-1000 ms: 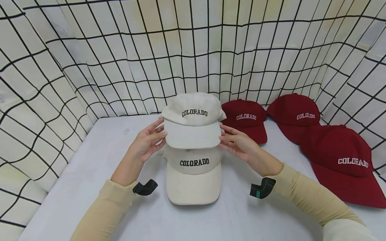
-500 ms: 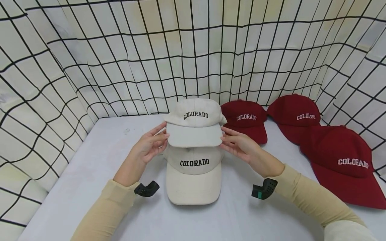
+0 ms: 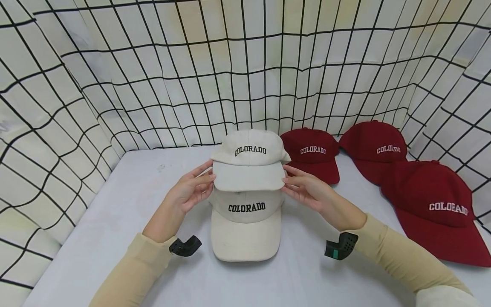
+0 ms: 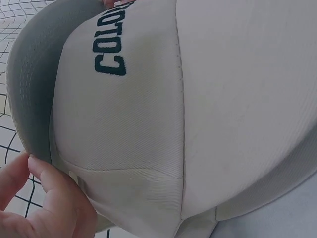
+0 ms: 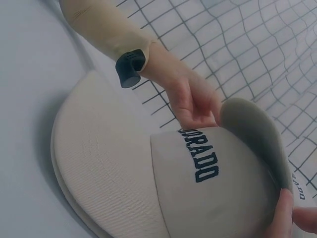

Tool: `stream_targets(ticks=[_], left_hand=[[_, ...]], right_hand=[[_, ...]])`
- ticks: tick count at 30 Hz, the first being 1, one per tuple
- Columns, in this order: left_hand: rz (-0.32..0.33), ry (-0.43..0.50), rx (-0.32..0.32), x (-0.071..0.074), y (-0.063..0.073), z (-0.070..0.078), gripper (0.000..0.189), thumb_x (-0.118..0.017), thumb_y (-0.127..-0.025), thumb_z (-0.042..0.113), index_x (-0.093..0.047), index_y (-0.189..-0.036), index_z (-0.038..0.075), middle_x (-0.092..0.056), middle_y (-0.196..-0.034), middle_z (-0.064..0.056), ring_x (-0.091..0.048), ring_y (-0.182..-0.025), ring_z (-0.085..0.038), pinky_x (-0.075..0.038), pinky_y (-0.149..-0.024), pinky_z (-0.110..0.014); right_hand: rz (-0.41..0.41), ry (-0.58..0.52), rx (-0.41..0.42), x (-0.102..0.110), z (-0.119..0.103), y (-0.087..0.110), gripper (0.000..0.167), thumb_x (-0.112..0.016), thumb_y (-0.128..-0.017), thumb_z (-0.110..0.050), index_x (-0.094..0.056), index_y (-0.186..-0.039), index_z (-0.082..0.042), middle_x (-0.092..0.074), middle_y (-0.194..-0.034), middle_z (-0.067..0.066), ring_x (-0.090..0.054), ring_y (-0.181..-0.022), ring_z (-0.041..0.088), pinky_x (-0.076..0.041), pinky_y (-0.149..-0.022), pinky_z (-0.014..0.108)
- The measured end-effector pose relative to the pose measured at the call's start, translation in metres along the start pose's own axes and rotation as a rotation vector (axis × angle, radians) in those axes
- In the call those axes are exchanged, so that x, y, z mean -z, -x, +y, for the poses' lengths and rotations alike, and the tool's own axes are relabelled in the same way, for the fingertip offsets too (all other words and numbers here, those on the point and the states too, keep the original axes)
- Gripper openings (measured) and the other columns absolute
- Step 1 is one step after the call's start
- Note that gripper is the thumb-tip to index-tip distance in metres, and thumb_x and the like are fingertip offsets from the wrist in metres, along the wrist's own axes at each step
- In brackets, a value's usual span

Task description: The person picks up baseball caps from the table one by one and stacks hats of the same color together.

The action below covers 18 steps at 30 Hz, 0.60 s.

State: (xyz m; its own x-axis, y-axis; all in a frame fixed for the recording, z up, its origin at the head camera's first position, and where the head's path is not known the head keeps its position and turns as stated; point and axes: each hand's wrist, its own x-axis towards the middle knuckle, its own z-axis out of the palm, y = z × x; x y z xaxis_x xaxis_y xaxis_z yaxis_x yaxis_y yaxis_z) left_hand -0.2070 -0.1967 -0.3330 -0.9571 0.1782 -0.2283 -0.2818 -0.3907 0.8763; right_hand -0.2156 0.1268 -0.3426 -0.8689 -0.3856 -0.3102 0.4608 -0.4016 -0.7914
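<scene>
An off-white baseball cap with black COLORADO lettering sits over the crown of a second off-white cap, its brim above that cap's lettering. My left hand pinches the upper cap's brim at its left edge. On the right edge of the same brim, my right hand pinches it between thumb and fingers. The lower cap lies on the table, brim toward me. In the left wrist view the upper brim's underside shows, with the left thumb and finger at its edge. The lower cap's crown top is hidden under the upper cap.
Three dark red COLORADO caps stand on the right: a small one just behind my right hand, another cap farther right, and a near cap overlapping it. A white cloth covers the table. Black netting over white walls encloses the back and sides.
Both hands have moved the upper off-white cap down and slightly to the right, onto the lower one. The lower cap and the red caps stay where they were.
</scene>
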Motion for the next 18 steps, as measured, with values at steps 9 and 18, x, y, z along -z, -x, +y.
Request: stream_targets(ticks=[9, 18], left_hand=[[0.001, -0.007, 0.003, -0.001, 0.004, 0.000, 0.061, -0.048, -0.104, -0.007, -0.026, -0.160, 0.004, -0.052, -0.113, -0.003, -0.062, -0.079, -0.005, -0.053, -0.068, -0.015], [-0.016, -0.053, 0.011, -0.003, 0.009, -0.001, 0.063, -0.052, -0.103, -0.006, -0.028, -0.160, 0.003, -0.053, -0.115, -0.004, -0.062, -0.079, -0.004, -0.054, -0.070, -0.016]], right_hand=[[-0.033, -0.082, -0.031, 0.002, 0.001, 0.007, 0.062, -0.040, -0.108, 0.000, -0.018, -0.165, -0.012, -0.045, -0.131, 0.006, -0.065, -0.097, 0.012, -0.055, -0.091, 0.024], [-0.055, -0.130, -0.057, 0.007, 0.009, 0.017, 0.065, -0.039, -0.107, 0.003, -0.013, -0.165, -0.011, -0.046, -0.133, 0.008, -0.068, -0.095, 0.014, -0.055, -0.091, 0.026]])
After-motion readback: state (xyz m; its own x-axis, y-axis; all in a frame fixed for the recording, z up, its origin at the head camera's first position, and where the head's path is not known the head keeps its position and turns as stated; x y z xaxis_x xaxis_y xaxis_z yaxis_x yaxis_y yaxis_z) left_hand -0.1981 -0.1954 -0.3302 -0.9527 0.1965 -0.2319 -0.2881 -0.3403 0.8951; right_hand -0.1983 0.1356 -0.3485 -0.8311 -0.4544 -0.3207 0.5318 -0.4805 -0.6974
